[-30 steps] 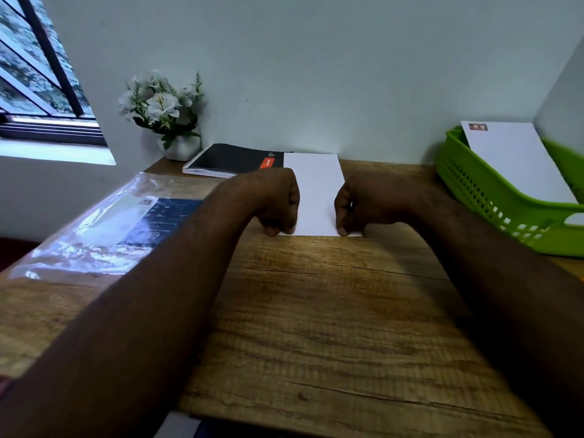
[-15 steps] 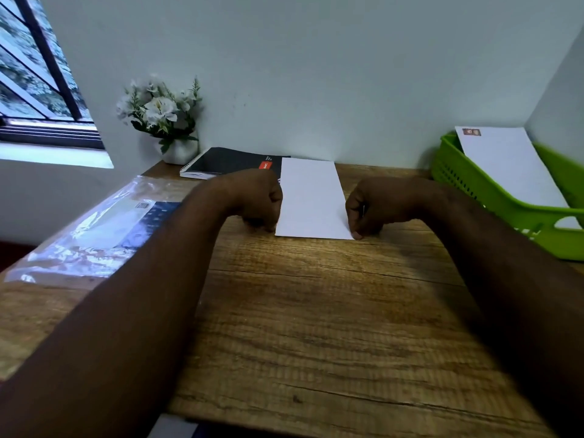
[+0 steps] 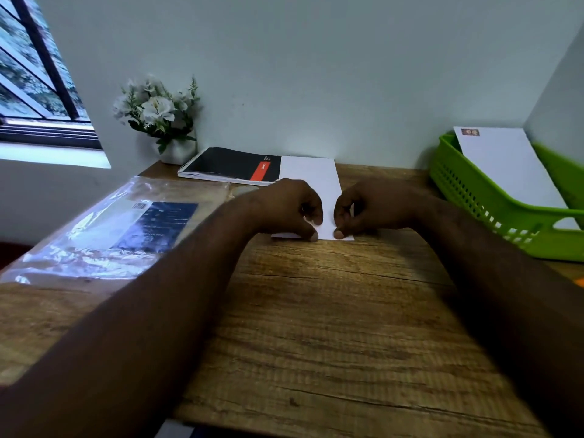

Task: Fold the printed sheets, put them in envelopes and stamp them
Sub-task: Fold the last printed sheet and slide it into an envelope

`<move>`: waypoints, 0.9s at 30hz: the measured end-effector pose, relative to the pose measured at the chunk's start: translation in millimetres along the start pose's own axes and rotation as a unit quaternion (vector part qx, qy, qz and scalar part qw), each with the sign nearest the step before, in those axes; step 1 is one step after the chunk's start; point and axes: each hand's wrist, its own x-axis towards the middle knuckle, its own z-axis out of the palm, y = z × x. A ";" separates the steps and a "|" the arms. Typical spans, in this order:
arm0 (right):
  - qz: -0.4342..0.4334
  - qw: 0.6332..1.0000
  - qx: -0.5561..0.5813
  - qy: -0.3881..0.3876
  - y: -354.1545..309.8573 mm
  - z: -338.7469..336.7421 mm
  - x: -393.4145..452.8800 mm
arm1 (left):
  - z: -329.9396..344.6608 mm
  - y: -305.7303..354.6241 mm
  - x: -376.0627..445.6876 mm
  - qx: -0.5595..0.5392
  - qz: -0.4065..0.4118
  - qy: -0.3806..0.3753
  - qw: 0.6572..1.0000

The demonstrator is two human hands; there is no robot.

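A white folded sheet (image 3: 311,173) lies lengthwise on the wooden desk (image 3: 331,311), its far end beside a black notebook. My left hand (image 3: 287,208) and my right hand (image 3: 369,207) sit side by side on its near end. Both have curled fingers and press thumb tips down on the paper's front edge. A white envelope (image 3: 505,165) with a stamp in its top left corner leans in the green basket (image 3: 493,210) at the right.
A clear plastic packet (image 3: 104,229) with a dark blue insert lies at the left. A spiral black notebook (image 3: 234,165) and a white flower pot (image 3: 161,121) stand at the back near the wall. A window is at the far left.
Both hands have come together from the sheet's two near corners toward the middle of its front edge. The sheet has stayed put.
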 end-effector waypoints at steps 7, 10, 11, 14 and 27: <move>-0.013 0.996 0.083 0.021 7.7 9.2 0.8 | -0.7 6.0 1.1 0.046 0.033 -0.010 0.998; -0.019 0.988 0.149 0.029 10.6 10.1 -2.2 | -0.1 7.4 1.6 0.050 0.046 0.001 0.998; -0.011 0.986 0.166 0.022 12.1 9.6 -3.0 | -0.4 7.2 2.2 0.048 0.049 0.015 0.998; 0.017 0.989 0.146 -0.015 16.4 5.9 -2.7 | -1.8 6.5 3.1 0.054 0.049 0.051 0.996; -0.065 0.846 0.452 0.275 15.1 6.3 -1.1 | 13.4 18.0 10.3 -0.098 0.077 0.303 0.945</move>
